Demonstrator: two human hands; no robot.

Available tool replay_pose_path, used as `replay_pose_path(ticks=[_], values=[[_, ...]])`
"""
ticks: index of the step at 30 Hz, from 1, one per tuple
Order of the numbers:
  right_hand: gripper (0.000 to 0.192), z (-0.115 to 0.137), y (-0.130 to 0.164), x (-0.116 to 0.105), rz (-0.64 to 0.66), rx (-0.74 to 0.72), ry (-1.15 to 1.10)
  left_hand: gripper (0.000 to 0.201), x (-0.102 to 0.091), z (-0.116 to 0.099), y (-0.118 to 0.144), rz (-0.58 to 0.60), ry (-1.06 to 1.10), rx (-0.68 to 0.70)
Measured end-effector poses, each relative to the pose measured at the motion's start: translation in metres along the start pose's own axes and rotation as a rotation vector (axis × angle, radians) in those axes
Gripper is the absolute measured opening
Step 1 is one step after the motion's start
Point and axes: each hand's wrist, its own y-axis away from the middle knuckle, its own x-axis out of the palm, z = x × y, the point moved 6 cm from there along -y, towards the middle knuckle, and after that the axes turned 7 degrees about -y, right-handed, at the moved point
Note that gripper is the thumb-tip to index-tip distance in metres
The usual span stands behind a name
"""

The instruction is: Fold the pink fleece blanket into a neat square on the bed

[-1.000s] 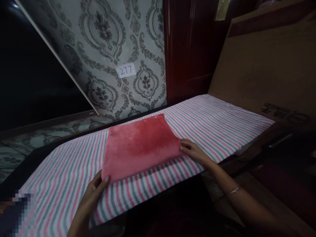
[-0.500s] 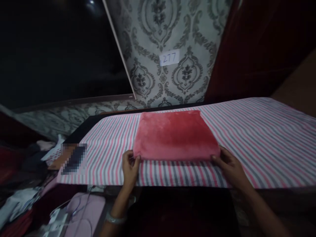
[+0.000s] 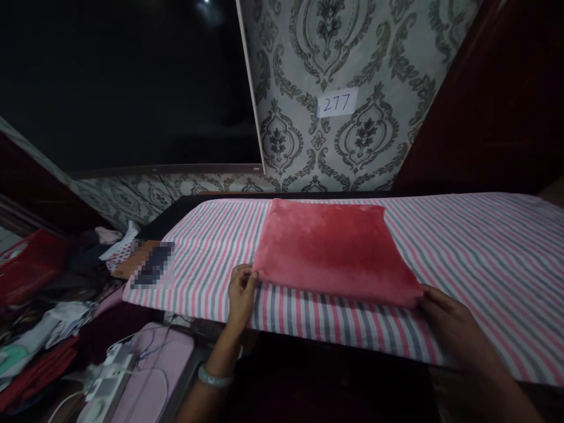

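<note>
In the head view, a long table covered with a striped cloth (image 3: 462,252) in pink, grey and white runs across the picture. Behind it stands a wall with grey ornament wallpaper (image 3: 352,53), and on it is a small white label (image 3: 337,103) with the number 277. To the left of the wallpaper there is a large dark panel (image 3: 123,82), and to the right a dark red wooden surface (image 3: 497,100). Under the left end of the table lies a pile of clothes (image 3: 39,294) in red, white and dark colours, and near it a white power strip (image 3: 106,382) with cables on a pale pink surface.

The folded red towel (image 3: 335,249) lies flat on the striped cloth, near the middle of the table, with its near edge close to the front edge of the table.

Compared with half a second ago, the camera has turned a little more to the left, so more of the pile of clothes is visible and the towel appears more to the right. The towel is in the same place on the cloth, and both hands remain at its near corners.

The left hand (image 3: 241,291) pinches the near left corner of the towel, fingers bent around the edge, a pale bangle (image 3: 214,377) on the wrist. The right hand (image 3: 453,335) lies at the near right corner, with the fingertips on the edge of the towel; I cannot tell if it grips the corner or only touches it.
</note>
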Motion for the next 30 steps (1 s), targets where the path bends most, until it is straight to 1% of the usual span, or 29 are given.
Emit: replay_pose_path(ticks=[3, 5, 9, 11, 13, 15, 19, 21, 24, 26, 30], values=[[0.038, 0.013, -0.003, 0.008, 0.107, 0.01, -0.031, 0.027, 0.0, 0.006, 0.0, 0.077, 0.061, -0.081], [0.042, 0.021, -0.006, 0.012, 0.164, 0.001, -0.031, 0.03, 0.001, 0.007, -0.001, 0.114, 0.074, -0.112], [0.045, 0.03, -0.012, 0.024, 0.271, 0.023, -0.012, 0.033, 0.009, 0.004, -0.006, 0.184, 0.004, -0.07], [0.042, 0.035, -0.014, 0.03, 0.3, 0.023, -0.012, 0.034, 0.01, 0.004, -0.008, 0.183, -0.052, -0.038], [0.035, 0.041, -0.015, 0.034, 0.285, 0.026, -0.024, 0.032, 0.008, 0.004, -0.011, 0.162, -0.087, -0.022], [0.03, 0.044, -0.014, 0.033, 0.239, 0.039, -0.065, 0.03, 0.005, 0.004, -0.014, 0.154, -0.082, -0.029], [0.028, 0.042, -0.01, 0.024, 0.134, 0.063, -0.183, 0.032, -0.003, 0.007, -0.02, 0.169, -0.013, -0.101], [0.027, 0.038, -0.007, 0.019, 0.1, 0.065, -0.208, 0.034, -0.002, 0.009, -0.022, 0.202, -0.002, -0.136], [0.025, 0.036, -0.002, 0.02, 0.11, 0.031, -0.21, 0.042, 0.004, 0.008, -0.023, 0.296, 0.021, -0.144], [0.023, 0.039, 0.001, 0.022, 0.116, -0.007, -0.22, 0.048, 0.008, 0.007, -0.023, 0.333, 0.037, -0.155], [0.022, 0.049, 0.007, 0.024, 0.056, -0.073, -0.263, 0.054, 0.008, 0.006, -0.024, 0.315, 0.003, -0.191]])
